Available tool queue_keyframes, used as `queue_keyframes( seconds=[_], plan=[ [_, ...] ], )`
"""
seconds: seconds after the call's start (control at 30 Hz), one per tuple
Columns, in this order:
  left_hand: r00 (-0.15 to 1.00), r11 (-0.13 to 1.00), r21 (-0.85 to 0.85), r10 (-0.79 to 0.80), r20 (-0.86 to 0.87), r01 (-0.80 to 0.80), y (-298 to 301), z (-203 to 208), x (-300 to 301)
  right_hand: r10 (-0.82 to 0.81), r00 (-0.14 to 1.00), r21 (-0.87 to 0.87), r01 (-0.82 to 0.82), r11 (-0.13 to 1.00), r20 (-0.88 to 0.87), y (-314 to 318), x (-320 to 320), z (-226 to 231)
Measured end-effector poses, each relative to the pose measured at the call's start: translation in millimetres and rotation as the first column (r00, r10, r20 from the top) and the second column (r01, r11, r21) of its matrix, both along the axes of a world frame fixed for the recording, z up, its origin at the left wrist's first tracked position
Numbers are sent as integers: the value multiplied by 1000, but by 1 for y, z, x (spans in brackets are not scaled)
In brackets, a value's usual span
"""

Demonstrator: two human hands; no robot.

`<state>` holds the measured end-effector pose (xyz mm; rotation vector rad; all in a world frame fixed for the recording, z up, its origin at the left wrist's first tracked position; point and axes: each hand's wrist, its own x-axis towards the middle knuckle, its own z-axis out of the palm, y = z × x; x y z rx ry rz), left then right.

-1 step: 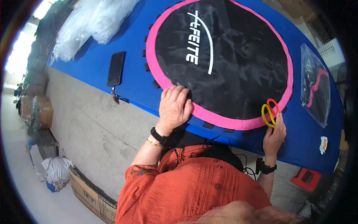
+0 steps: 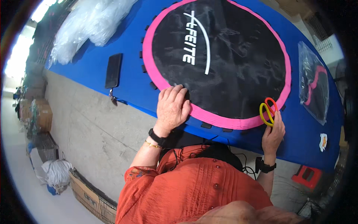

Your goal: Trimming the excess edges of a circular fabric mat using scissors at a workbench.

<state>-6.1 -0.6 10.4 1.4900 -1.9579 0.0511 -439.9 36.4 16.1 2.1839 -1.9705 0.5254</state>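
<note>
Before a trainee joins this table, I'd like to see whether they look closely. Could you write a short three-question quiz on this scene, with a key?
1. Multiple choice: what colours are the handle loops of the scissors in the right hand?
A) blue and green
B) red and yellow
C) both black

2. True or false: the left hand lies on the pink border of the round black mat.

3. Fill in: the clear bag with black and pink contents lies to the ____ of the mat, as the person sees it.

Key: 1. B; 2. True; 3. right
</note>
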Motion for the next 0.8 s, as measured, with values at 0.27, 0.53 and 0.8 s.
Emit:
queue_keyframes(
  seconds=[0.27,0.53,0.8],
  plan=[
    [991,991,135,-10,132,-8,3,4,-1,-29,999,1,29,1000,34,1,4,1],
    [984,987,160,-13,175,-15,4,6,-1,-24,999,25,23,999,47,2,5,4],
    [981,991,134,-6,192,-20,3,5,-1,-38,998,27,37,999,46,2,5,5]
  ],
)
